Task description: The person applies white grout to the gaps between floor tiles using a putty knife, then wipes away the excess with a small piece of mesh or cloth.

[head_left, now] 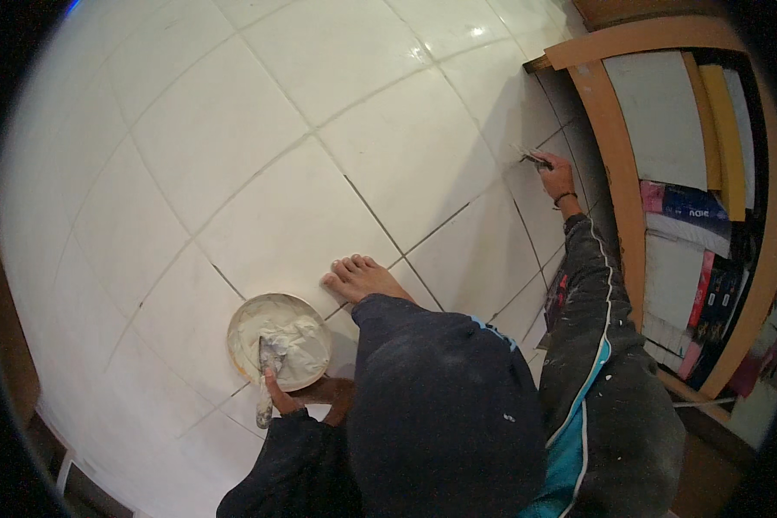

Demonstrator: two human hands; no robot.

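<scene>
A round bowl (306, 367) of white paste has a metal trowel (268, 350) lying in it, handle over the near rim. My left hand (281, 393) grips at that rim beside the handle, its fingers mostly hidden. Out to the right, my right hand (556, 175) is closed on a paste-smeared putty knife (533, 157) over the floor tiles (406, 147). Some joints between the tiles are dark, others pale. My bare foot (358, 281) rests on the tiles between my hands, beside the bowl.
A wooden shelving unit (610, 147) holding boards, boxes and packets (682, 203) runs along the right, close to my right arm. The tiled floor stretches ahead and to the left. A brown wooden piece (341, 397) shows beside the bowl, and dark edges line the lower left.
</scene>
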